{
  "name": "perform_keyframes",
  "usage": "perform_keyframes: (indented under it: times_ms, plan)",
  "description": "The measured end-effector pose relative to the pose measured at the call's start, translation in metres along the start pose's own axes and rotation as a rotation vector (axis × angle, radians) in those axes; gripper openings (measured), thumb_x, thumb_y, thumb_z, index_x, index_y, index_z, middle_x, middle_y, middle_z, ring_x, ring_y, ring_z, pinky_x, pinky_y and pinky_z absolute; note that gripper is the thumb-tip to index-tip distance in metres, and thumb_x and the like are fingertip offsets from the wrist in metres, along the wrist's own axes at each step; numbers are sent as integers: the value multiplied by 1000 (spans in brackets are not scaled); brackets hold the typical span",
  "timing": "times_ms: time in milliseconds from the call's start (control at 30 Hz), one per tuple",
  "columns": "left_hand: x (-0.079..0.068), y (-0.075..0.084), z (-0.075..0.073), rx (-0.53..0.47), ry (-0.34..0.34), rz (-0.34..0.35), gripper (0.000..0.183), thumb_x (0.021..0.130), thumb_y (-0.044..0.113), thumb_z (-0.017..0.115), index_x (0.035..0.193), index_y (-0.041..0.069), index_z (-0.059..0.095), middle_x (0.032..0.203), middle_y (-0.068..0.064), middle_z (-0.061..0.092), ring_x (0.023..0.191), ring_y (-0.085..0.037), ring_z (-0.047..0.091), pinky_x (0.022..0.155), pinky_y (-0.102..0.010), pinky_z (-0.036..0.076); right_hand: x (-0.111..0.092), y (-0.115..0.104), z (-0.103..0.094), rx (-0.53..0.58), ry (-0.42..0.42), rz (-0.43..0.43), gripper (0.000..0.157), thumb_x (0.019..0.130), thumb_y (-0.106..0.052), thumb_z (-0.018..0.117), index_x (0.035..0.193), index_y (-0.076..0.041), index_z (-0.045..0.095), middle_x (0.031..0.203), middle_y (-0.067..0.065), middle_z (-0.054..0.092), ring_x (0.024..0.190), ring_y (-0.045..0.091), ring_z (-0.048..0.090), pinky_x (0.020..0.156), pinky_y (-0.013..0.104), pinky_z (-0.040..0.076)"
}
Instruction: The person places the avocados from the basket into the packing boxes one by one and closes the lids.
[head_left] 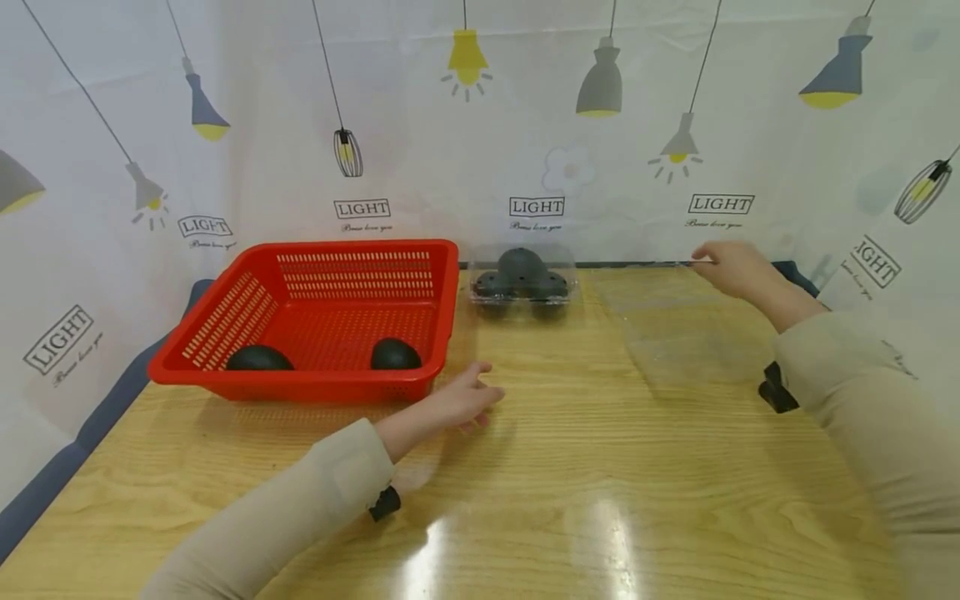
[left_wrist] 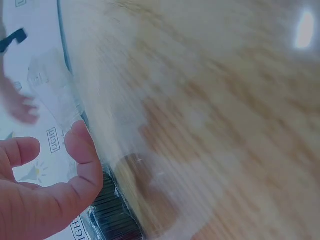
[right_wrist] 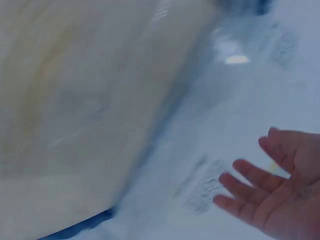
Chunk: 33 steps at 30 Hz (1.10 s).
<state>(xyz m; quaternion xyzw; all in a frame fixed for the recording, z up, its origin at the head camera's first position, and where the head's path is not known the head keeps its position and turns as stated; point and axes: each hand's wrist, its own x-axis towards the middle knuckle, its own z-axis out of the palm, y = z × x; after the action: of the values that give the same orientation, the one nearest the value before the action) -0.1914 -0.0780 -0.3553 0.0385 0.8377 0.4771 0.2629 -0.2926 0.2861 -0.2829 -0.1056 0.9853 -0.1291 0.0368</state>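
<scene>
My left hand (head_left: 467,402) hovers over the table just right of the basket's near corner, fingers loosely spread and holding nothing. At the back right, my right hand (head_left: 731,268) is at the far edge of a clear plastic container (head_left: 693,342). In the right wrist view the right hand (right_wrist: 277,187) has its fingers spread with nothing between them. A clear plastic box (head_left: 480,260) with vent holes stands at the back centre, with several dark round fruits (head_left: 522,267), like avocados, in it. Two more lie in the red basket: one dark fruit (head_left: 259,358) left, another dark fruit (head_left: 395,354) right.
The red slotted basket (head_left: 352,377) stands at the back left of the wooden table (head_left: 540,475). Behind the table hangs a white curtain (head_left: 420,125) printed with lamps. Dark blue edging (head_left: 112,404) runs along the table's left side.
</scene>
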Motion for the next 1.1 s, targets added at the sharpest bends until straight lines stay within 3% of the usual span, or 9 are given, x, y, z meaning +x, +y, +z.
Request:
perform_keyframes:
  times_ms: [100, 233, 400, 533, 600, 700, 833, 1000, 1100]
  plan:
    - [1, -1, 0, 1, -11, 4, 56, 94, 24, 47, 142, 6, 22, 122, -18, 50, 75, -23, 58, 53, -26, 41, -8, 39, 16, 12, -49, -23, 42, 98, -21, 37, 124, 12, 45, 120, 37, 46, 105, 51, 45, 85, 58, 38]
    - [0, -2, -2, 12, -19, 7, 56, 95, 24, 46, 142, 7, 22, 121, -17, 51, 73, -21, 58, 52, -26, 41, -16, 71, 36, 92, -56, -15, 50, 99, -31, 36, 126, 10, 45, 121, 35, 47, 107, 51, 45, 85, 58, 37]
    - [-1, -3, -3, 20, -33, 5, 55, 96, 24, 45, 142, 7, 22, 119, -15, 52, 74, -20, 59, 54, -26, 42, -23, 82, 54, 214, 55, 34, 48, 98, -30, 40, 121, 11, 50, 115, 35, 51, 93, 44, 54, 75, 51, 44]
    - [-1, -4, -4, 23, -30, -7, 55, 96, 25, 46, 142, 8, 22, 118, -15, 52, 75, -21, 59, 55, -26, 43, -25, 83, 61, 355, 127, 70, 38, 95, -22, 49, 111, 12, 49, 92, 25, 58, 68, 17, 60, 61, 34, 49]
    - [-1, -5, -5, 26, -26, -10, 55, 95, 25, 46, 142, 8, 23, 118, -14, 52, 76, -20, 59, 56, -26, 43, -26, 84, 63, 477, 89, 83, 41, 94, -18, 49, 117, 15, 41, 86, 14, 59, 64, 8, 58, 60, 28, 51]
    - [0, -6, -5, 28, -25, -10, 54, 95, 25, 46, 142, 9, 24, 118, -14, 53, 77, -19, 60, 58, -27, 45, -27, 87, 62, 645, -35, 108, 54, 94, -14, 48, 136, 10, 23, 83, 3, 57, 63, 6, 57, 63, 28, 52]
    - [0, -7, -5, 24, -29, -13, 54, 96, 25, 46, 142, 10, 24, 117, -13, 53, 78, -20, 60, 61, -28, 46, -31, 90, 61, 748, -213, 99, 68, 95, -19, 49, 145, 2, 7, 93, -8, 56, 75, 2, 56, 68, 30, 49]
    - [-1, -6, -5, 20, -31, -17, 54, 96, 25, 46, 143, 11, 24, 117, -12, 52, 79, -20, 60, 62, -28, 46, -36, 89, 63, 868, -371, 114, 67, 96, -22, 47, 145, 0, 8, 105, -15, 54, 76, 3, 51, 72, 30, 47]
    - [-2, -7, -4, 22, -29, -8, 54, 95, 24, 47, 143, 10, 25, 117, -13, 53, 79, -20, 60, 62, -29, 46, -34, 91, 68, 951, -381, 159, 45, 97, -22, 46, 139, -12, 33, 101, -14, 59, 68, 5, 50, 66, 26, 47]
